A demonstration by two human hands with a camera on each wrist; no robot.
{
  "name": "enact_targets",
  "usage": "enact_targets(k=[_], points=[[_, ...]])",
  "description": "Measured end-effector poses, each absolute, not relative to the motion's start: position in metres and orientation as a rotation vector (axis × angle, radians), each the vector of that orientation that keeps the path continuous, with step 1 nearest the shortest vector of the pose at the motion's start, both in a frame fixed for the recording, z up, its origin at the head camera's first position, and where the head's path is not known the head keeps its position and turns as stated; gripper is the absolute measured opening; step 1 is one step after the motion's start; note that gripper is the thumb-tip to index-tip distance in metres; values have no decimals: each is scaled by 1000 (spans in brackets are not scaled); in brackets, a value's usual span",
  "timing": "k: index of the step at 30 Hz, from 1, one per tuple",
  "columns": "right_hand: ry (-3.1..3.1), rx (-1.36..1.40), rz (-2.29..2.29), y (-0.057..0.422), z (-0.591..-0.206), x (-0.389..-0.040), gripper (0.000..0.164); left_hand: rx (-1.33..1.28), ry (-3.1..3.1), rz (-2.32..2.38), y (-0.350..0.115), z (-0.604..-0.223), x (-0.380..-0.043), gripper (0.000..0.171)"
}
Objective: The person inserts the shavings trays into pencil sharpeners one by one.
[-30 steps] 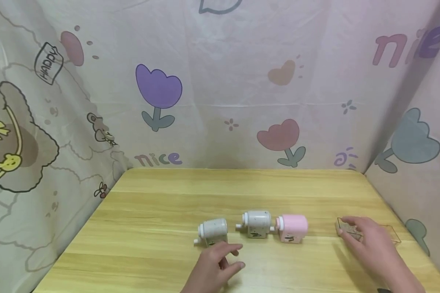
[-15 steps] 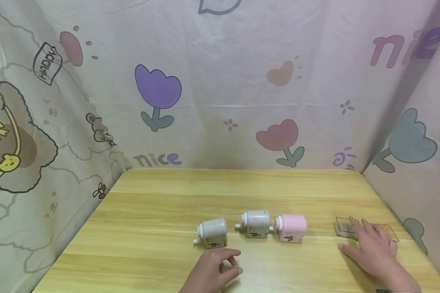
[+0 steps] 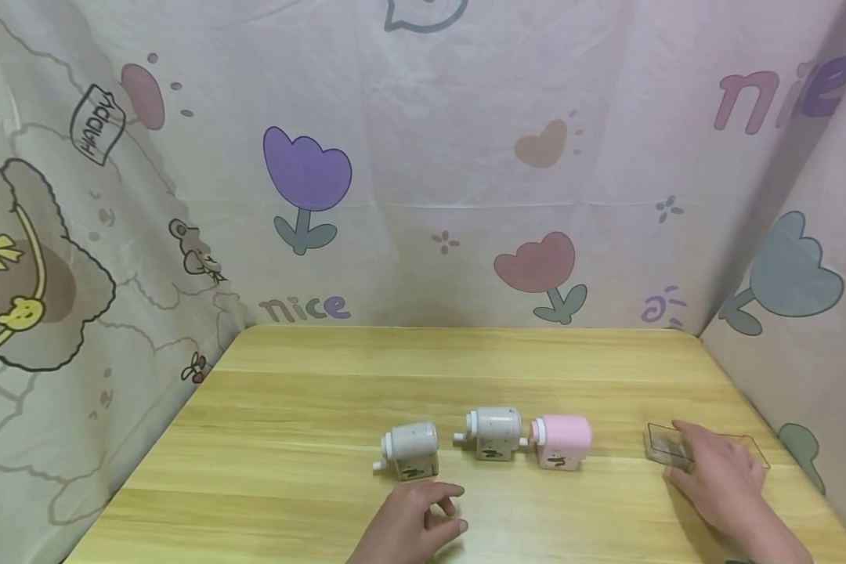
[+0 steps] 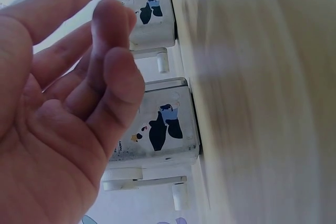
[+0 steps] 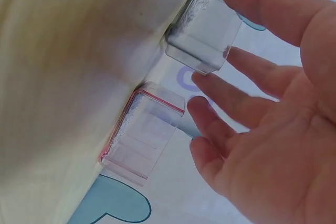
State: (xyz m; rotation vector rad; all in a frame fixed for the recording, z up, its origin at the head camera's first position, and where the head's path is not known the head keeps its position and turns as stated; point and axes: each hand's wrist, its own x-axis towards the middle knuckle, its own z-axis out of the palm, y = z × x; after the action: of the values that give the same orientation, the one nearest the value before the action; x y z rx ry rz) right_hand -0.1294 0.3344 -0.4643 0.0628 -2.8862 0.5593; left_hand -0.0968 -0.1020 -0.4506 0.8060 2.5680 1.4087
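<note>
Two light grey hand-crank pencil sharpeners, a left one (image 3: 412, 452) and a middle one (image 3: 495, 432), stand on the table beside a pink pencil sharpener (image 3: 564, 441). My left hand (image 3: 412, 521) is in front of the left grey sharpener, fingers loosely bent and holding nothing. At the right, my right hand (image 3: 722, 482) hovers over two clear plastic drawers. Its spread thumb and fingers flank one clear drawer (image 5: 202, 32) in the right wrist view; whether they touch it is unclear. The other drawer (image 5: 147, 132), edged in pinkish red, lies beyond the fingertips and is partly covered in the head view.
A wooden table (image 3: 310, 407) bears everything. Printed cloth (image 3: 423, 172) hangs behind it and along both sides, close to the table's edges. The right-hand drawer lies near the right edge.
The right hand has drawn back slightly from the left clear drawer, then shifted a little to the right. My left hand has pulled slightly away from the left grey sharpener.
</note>
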Motion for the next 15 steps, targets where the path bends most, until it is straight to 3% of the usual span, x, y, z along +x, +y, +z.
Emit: enact_targets(k=[15], points=[[-2889,6,471,334,-461,-131,64,844,2579,1368,-101,-452,-97,36]])
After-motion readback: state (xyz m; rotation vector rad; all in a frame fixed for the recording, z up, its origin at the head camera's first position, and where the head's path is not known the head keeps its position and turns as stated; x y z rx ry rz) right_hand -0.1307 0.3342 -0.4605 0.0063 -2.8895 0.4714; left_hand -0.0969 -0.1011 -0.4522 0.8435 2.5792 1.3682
